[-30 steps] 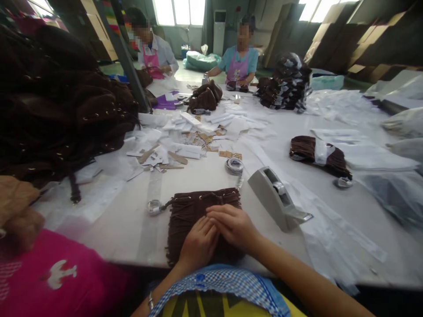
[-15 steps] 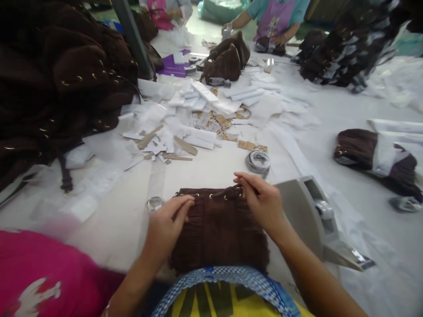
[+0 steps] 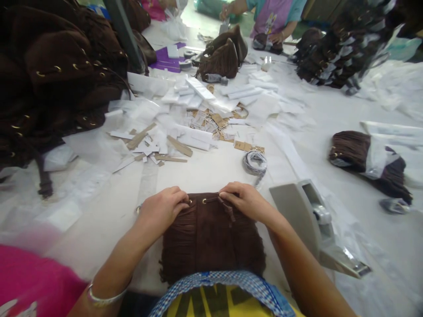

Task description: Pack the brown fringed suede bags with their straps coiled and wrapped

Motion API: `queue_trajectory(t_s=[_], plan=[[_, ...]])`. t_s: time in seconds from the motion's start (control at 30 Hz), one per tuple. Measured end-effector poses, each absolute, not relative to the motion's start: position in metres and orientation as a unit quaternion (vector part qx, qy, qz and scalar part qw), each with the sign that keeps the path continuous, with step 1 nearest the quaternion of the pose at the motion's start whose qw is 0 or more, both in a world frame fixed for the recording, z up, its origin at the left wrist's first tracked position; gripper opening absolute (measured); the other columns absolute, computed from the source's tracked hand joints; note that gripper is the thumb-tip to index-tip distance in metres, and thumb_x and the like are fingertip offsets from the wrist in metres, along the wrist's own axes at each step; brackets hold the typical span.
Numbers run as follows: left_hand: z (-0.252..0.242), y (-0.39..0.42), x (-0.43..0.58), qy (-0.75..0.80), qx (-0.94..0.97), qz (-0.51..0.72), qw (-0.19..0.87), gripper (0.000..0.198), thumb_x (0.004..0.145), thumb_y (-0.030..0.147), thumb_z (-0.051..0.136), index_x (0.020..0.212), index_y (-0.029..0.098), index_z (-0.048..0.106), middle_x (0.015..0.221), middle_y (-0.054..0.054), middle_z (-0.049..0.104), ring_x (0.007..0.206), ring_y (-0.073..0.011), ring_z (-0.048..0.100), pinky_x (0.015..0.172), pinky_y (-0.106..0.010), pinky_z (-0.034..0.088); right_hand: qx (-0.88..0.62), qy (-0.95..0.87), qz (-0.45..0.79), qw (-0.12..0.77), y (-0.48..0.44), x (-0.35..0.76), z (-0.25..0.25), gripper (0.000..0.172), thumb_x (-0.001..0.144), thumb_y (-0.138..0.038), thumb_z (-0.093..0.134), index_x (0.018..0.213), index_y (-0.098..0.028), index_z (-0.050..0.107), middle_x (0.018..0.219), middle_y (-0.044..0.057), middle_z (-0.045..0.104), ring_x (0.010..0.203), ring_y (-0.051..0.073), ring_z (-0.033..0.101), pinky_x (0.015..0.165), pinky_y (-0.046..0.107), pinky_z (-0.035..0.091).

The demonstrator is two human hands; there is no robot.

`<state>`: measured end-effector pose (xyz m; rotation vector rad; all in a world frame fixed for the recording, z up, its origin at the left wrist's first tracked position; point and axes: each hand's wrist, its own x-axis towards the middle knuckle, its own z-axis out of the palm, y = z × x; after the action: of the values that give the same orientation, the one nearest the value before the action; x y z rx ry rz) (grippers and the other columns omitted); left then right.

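Note:
A dark brown fringed drawstring bag [image 3: 214, 237] lies flat on the table right in front of me, its top edge lined with gold eyelets. My left hand [image 3: 165, 204] pinches that edge near its left corner, thumb and fingers closed. On the right part of the same edge, my right hand [image 3: 243, 198] grips with its fingers pressed together. A brown drawstring [image 3: 228, 209] hangs down over the bag's front beside my right fingers. Just beyond the bag rests a coiled, wrapped strap [image 3: 254, 163].
A grey tape dispenser [image 3: 317, 224] stands right of the bag. Brown bags [image 3: 62, 66] are heaped at the left. Paper tags [image 3: 216, 121] and white sheets [image 3: 201, 92] litter the middle. One wrapped bag [image 3: 350, 147] lies far right. A co-worker in a purple apron [image 3: 272, 17] works opposite.
Both hands have come down onto the bag's top edge. My right hand has let the drawstring drop over the front. The view has shifted slightly.

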<state>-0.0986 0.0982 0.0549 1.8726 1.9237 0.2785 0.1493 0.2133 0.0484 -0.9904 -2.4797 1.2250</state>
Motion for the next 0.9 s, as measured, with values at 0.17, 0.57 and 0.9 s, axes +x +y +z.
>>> queue_trajectory(t_s=[0.17, 0.57, 0.9], plan=[[0.041, 0.090, -0.124, 0.582, 0.676, 0.308, 0.331, 0.013, 0.092, 0.029, 0.057, 0.087, 0.021, 0.066, 0.090, -0.003, 0.064, 0.086, -0.0164, 0.060, 0.079, -0.027, 0.047, -0.323, -0.796, 0.485, 0.162, 0.211, 0.156, 0.047, 0.024, 0.096, -0.034, 0.056, 0.087, -0.018, 0.072, 0.087, 0.003, 0.071, 0.086, 0.017, 0.064, 0.080, 0.027, 0.047], [0.032, 0.078, -0.134, 0.580, 0.650, 0.366, 0.326, 0.017, 0.092, 0.032, 0.059, 0.084, 0.019, 0.067, 0.088, -0.005, 0.065, 0.086, -0.0178, 0.061, 0.079, -0.028, 0.050, -0.297, -0.779, 0.507, 0.217, 0.208, 0.157, 0.044, 0.029, 0.096, -0.039, 0.056, 0.085, -0.018, 0.072, 0.095, 0.007, 0.072, 0.095, 0.019, 0.065, 0.088, 0.033, 0.050], [0.071, 0.056, -0.123, 0.624, 0.659, 0.315, 0.278, 0.018, 0.092, 0.028, 0.060, 0.105, 0.024, 0.072, 0.116, -0.007, 0.067, 0.100, -0.0183, 0.066, 0.086, -0.029, 0.056, -0.198, -0.891, 0.390, 0.126, 0.186, 0.130, 0.092, 0.024, 0.095, -0.037, 0.058, 0.110, -0.026, 0.072, 0.099, 0.005, 0.071, 0.089, 0.017, 0.066, 0.080, 0.026, 0.051]])
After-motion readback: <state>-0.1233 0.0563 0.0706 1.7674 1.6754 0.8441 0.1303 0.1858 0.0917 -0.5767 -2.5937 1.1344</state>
